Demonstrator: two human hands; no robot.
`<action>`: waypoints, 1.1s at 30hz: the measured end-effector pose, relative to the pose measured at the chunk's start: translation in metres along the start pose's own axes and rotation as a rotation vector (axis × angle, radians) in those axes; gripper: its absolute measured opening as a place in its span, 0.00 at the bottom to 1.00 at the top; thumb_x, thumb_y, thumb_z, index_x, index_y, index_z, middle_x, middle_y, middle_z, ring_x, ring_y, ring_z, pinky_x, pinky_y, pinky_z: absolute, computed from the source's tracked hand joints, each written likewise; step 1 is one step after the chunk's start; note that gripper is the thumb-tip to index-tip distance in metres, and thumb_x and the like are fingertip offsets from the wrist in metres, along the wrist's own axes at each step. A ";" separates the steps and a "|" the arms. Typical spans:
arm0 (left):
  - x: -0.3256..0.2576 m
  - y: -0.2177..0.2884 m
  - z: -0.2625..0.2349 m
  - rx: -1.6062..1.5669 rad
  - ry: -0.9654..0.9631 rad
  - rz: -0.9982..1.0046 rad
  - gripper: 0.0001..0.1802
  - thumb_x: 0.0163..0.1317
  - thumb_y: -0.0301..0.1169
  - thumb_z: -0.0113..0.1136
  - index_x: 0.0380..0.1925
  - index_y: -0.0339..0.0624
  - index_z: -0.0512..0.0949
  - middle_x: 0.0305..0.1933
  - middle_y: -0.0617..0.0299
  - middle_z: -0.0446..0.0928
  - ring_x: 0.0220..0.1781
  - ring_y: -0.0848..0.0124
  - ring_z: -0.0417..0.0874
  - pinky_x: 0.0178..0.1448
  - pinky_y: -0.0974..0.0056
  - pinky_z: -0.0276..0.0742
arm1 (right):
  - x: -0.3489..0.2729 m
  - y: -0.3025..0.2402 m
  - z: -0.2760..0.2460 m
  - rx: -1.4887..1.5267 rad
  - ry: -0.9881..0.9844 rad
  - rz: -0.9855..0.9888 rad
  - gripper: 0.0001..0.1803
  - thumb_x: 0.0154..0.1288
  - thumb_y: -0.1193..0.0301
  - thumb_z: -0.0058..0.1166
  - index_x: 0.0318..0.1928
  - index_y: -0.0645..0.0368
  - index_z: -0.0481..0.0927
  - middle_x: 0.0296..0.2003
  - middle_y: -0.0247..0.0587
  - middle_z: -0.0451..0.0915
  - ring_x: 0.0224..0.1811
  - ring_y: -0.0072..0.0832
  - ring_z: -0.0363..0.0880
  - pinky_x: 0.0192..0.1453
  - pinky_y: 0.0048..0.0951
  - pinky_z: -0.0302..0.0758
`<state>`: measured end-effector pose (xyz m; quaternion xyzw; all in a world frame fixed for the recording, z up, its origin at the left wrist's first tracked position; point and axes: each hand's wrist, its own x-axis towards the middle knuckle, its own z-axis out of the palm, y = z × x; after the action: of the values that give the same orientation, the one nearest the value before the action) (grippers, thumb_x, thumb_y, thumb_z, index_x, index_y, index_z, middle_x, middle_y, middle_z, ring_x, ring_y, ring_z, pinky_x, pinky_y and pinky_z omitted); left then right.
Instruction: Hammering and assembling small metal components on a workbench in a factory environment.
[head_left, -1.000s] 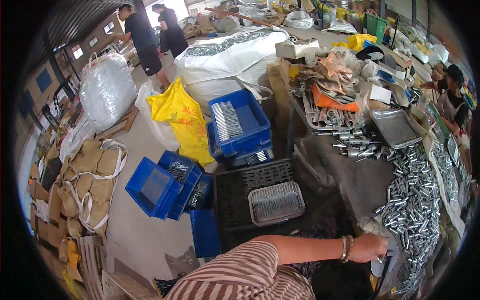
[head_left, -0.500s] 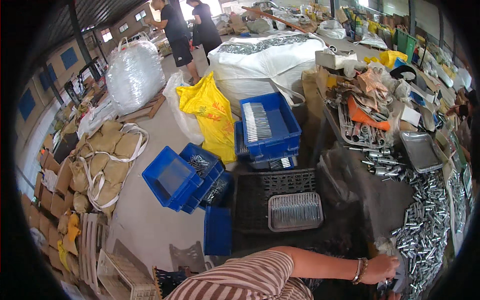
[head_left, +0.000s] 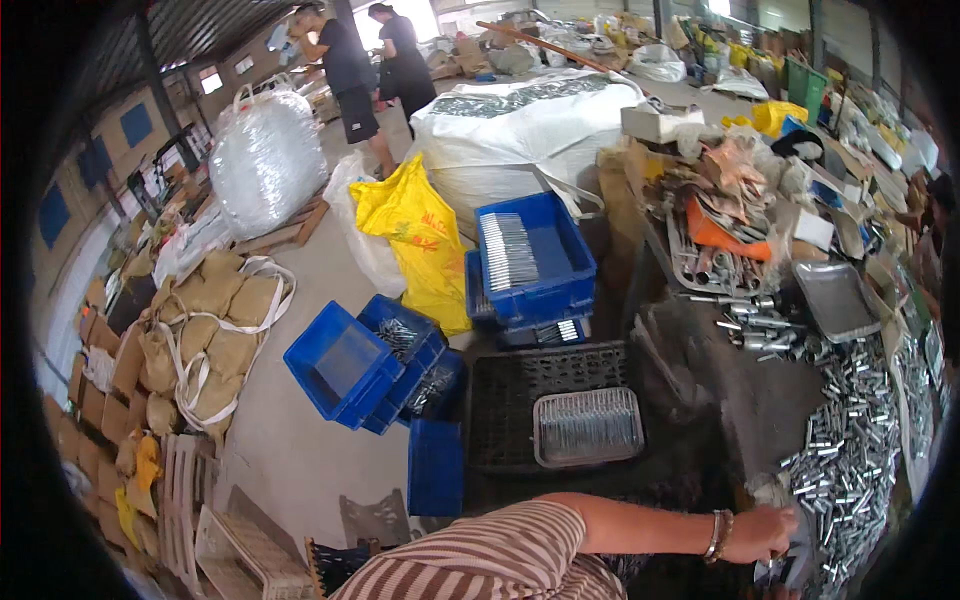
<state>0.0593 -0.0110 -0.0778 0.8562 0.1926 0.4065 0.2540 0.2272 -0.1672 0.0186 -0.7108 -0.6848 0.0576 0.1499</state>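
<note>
My left arm, in a brown-and-white striped sleeve, reaches across to the lower right. A bracelet circles the wrist. My left hand (head_left: 762, 533) is closed, its fingers curled down beside a clear plastic bag (head_left: 772, 492); what they hold is hidden. Just right of it spreads a large heap of small silvery metal sleeves (head_left: 845, 465). Left of the hand, a shallow metal tray (head_left: 588, 428) holds a neat row of silvery bolts on a black plastic crate (head_left: 500, 415). My right hand does not show.
Blue bins (head_left: 338, 362) stand at the left of the crate, with a stacked blue bin (head_left: 560, 245) of lined-up metal pieces behind. Longer sockets, an empty tray (head_left: 836, 300) and scrap lie at the right. Two people stand at the back near a white bulk bag (head_left: 510, 150).
My left hand stays at nearly the same place, shifting only slightly. The whole view has moved a little. In the background, one person's arms have risen.
</note>
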 end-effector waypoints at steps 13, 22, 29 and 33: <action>0.013 0.023 -0.100 -0.028 -0.188 -0.084 0.08 0.59 0.29 0.72 0.38 0.39 0.87 0.41 0.58 0.80 0.46 0.57 0.82 0.50 0.55 0.79 | 0.030 -0.043 0.019 0.034 0.349 -0.014 0.06 0.57 0.76 0.63 0.36 0.55 0.84 0.34 0.40 0.76 0.39 0.43 0.80 0.42 0.44 0.77; 0.013 0.037 -0.086 -0.041 -0.209 -0.215 0.10 0.57 0.26 0.74 0.40 0.40 0.88 0.40 0.60 0.79 0.44 0.62 0.81 0.48 0.60 0.77 | 0.019 -0.030 0.017 0.056 0.372 -0.075 0.08 0.55 0.77 0.62 0.37 0.54 0.83 0.34 0.37 0.75 0.39 0.38 0.80 0.45 0.40 0.76; 0.014 0.035 -0.088 -0.058 -0.223 -0.280 0.10 0.56 0.25 0.75 0.40 0.40 0.89 0.40 0.63 0.78 0.45 0.67 0.80 0.47 0.64 0.76 | 0.023 -0.029 0.017 0.014 0.319 -0.139 0.10 0.56 0.76 0.62 0.39 0.54 0.83 0.34 0.35 0.74 0.40 0.35 0.79 0.46 0.38 0.74; 0.017 0.033 -0.089 -0.143 -0.241 -0.367 0.10 0.56 0.24 0.76 0.39 0.40 0.89 0.39 0.65 0.78 0.43 0.71 0.79 0.45 0.66 0.74 | 0.025 -0.028 0.016 0.013 0.295 -0.167 0.10 0.57 0.75 0.62 0.40 0.54 0.83 0.35 0.35 0.74 0.42 0.35 0.79 0.48 0.38 0.73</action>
<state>0.0025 -0.0035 0.0007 0.8289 0.2841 0.2610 0.4051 0.1975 -0.1395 0.0150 -0.6513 -0.7115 -0.0558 0.2577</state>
